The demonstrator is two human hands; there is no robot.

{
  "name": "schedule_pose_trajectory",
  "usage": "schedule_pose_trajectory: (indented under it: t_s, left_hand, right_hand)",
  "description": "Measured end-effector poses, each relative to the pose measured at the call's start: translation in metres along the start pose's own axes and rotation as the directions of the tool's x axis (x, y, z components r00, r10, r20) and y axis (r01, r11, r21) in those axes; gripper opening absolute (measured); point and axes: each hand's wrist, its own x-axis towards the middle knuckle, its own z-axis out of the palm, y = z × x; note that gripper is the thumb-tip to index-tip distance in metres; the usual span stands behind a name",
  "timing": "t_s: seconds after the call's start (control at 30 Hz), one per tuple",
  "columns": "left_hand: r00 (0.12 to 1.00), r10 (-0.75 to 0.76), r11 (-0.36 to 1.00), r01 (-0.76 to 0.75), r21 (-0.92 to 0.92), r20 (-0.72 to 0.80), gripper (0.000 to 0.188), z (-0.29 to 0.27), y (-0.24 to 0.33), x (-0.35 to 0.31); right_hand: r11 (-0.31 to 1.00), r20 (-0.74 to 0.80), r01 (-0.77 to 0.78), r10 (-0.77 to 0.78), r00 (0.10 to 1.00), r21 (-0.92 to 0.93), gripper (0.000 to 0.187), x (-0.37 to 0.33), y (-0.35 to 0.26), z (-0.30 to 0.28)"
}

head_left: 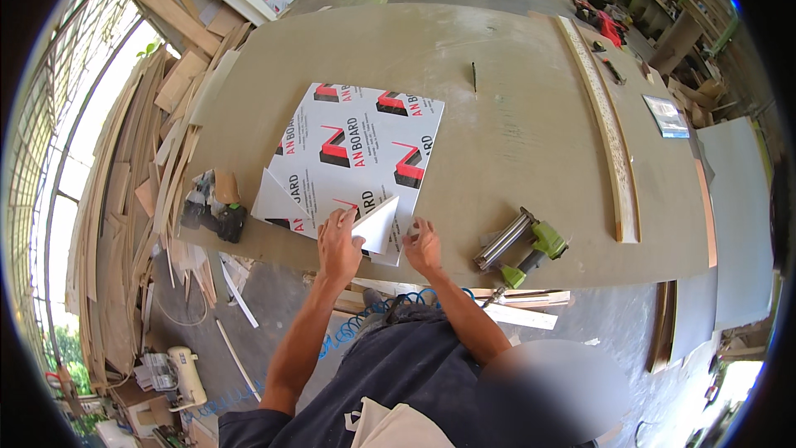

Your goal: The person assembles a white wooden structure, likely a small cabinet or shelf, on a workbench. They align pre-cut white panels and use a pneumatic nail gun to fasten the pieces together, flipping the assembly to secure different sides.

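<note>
My left hand [337,246] pinches a white triangular piece [379,226] | on printed board [356,129], near side of table [531,158] | right hand [423,247] curls beside, contents unclear | I'd best keep edges steady

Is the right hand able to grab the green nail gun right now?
Probably yes: the nail gun lies to the right of the right hand on the same table, and I see nothing blocking the way.

On the table [531,174], a board [365,108] is lying between a power tool [231,222] at left and a nail gun [547,241] at right, while a strip [604,134] is resting farther right.
</note>
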Motion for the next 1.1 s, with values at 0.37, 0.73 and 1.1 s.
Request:
schedule_pose_trajectory:
  t_s: [0.37, 0.73, 1.1]
  left_hand:
    - [0.979, -0.116, 0.795, 0.194, -0.575, 0.169, 0.059, 0.052, -0.005, -0.03]
    - [0.987, 0.032, 0.923, 0.032, -0.384, 0.159, 0.055, 0.122, -0.036, -0.068]
    - [0.995, 0.066, 0.903, -0.025, -0.429, 0.08, 0.063, 0.116, -0.012, -0.083]
  right_hand:
    - [0.891, 0.283, 0.39, -0.322, 0.903, -0.232, 0.062, 0.066, -0.034, -0.036]
    - [0.805, 0.45, 0.54, -0.399, 0.799, -0.245, 0.04, 0.088, -0.012, -0.034]
    - [0.815, 0.421, 0.562, -0.465, 0.779, -0.139, 0.041, 0.07, -0.014, -0.056]
